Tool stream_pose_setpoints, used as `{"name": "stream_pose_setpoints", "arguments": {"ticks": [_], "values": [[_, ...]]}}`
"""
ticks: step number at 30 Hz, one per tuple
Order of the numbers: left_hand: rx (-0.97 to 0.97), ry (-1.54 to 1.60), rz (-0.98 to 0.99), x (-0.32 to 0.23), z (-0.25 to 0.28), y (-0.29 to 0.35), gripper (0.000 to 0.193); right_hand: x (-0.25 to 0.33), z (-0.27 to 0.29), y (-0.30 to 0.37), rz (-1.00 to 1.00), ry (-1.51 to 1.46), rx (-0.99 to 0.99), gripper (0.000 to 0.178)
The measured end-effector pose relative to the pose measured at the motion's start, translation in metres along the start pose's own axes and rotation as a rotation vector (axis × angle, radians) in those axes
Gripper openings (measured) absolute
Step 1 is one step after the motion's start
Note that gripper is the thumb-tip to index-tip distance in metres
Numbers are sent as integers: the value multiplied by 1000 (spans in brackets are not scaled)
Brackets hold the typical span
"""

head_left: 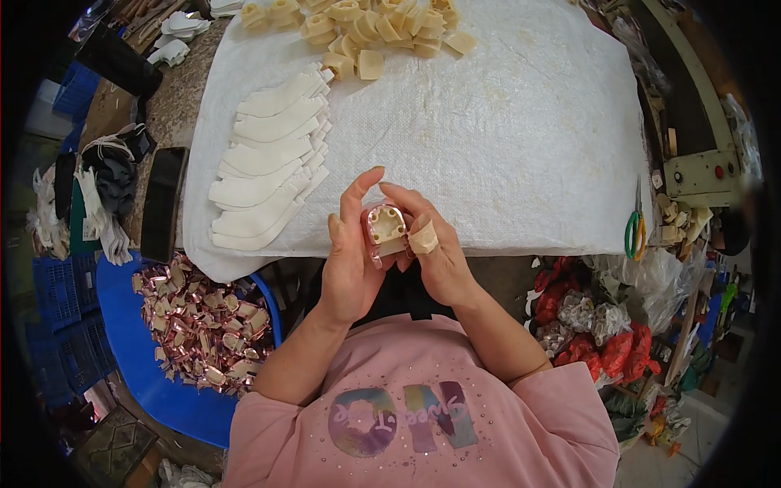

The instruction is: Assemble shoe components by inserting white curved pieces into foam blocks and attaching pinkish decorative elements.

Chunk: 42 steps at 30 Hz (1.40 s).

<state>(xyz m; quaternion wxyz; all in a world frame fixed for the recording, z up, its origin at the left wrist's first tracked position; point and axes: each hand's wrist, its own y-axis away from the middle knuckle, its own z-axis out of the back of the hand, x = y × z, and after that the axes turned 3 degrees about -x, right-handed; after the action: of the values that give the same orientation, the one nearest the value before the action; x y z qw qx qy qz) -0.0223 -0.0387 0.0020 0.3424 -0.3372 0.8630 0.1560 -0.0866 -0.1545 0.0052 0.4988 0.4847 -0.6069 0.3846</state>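
Note:
Just past the near edge of the table, both my hands cup a small metallic-pink shoe heel [383,230]. Its open cream end, with several small holes in it, faces up. My left hand [348,264] lies along its left side, forefinger raised and curved above it. On the other side my right hand [439,256] grips it, with beige tape wrapped round the thumb. Fingers under the heel are partly hidden. Ahead and to the left, thin white curved pieces [264,167] lie in an overlapping row. Beyond them is a pile of cream heels [370,28].
A white woven sheet [488,146] covers the table. A black phone [165,203] lies at its left edge. Scissors [635,228] rest at the right edge. Below left stands a blue tub [134,325] of pink heels [207,325]; red and clear bags [598,325] lie below right.

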Motion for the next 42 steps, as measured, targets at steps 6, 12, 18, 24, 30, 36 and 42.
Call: {"name": "stream_pose_setpoints", "arguments": {"ticks": [6, 12, 18, 24, 30, 36, 42], "values": [[-80, -111, 67, -8, -4, 6, 52, 13, 8, -7, 303, 492, 153, 42], [-117, -142, 73, -8, -16, 11, 48, -2, 0, -1, 491, 573, 21, 40], [-113, -98, 73, -7, -16, 9, 51, -9, -1, -1, 499, 579, -40, 39], [-51, 42, 59, -6, -3, 11, 51, -4, -1, 1, 370, 250, 44, 31], [-119, -307, -152, -6, -16, 9, 51, 6, 1, 3, -4, -297, 35, 31], [-170, -474, -225, 4, -16, 14, 50, 6, -8, 2, -57, -244, -5, 21], [-206, -554, -257, 12, -11, 10, 51, -6, -16, -1, 112, -109, -122, 23]]}}
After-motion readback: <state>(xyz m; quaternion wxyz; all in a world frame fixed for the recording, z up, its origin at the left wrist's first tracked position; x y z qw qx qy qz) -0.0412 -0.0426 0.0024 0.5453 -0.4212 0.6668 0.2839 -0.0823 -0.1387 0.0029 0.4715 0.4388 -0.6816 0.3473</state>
